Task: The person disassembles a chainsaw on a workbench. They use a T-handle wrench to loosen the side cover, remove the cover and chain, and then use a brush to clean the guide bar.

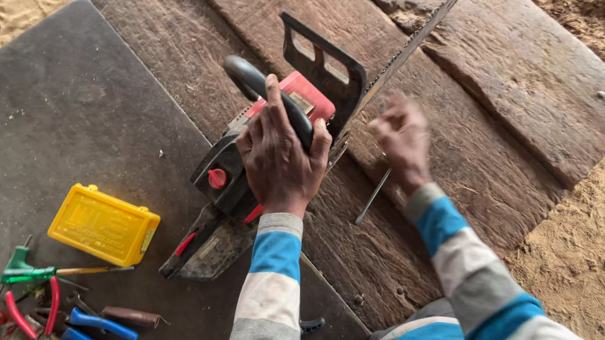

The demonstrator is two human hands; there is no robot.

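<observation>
Two weathered wooden planks form our worktop [495, 55], where a red-and-black chainsaw [254, 171] stands on edge. We judge it heavy, rigid and best taken by its black handle, away from the toothed bar. Our left hand [280, 159] wraps that handle; right of the saw, our blurred right hand [403, 141] curls loosely above a thin metal rod [372, 196].
</observation>
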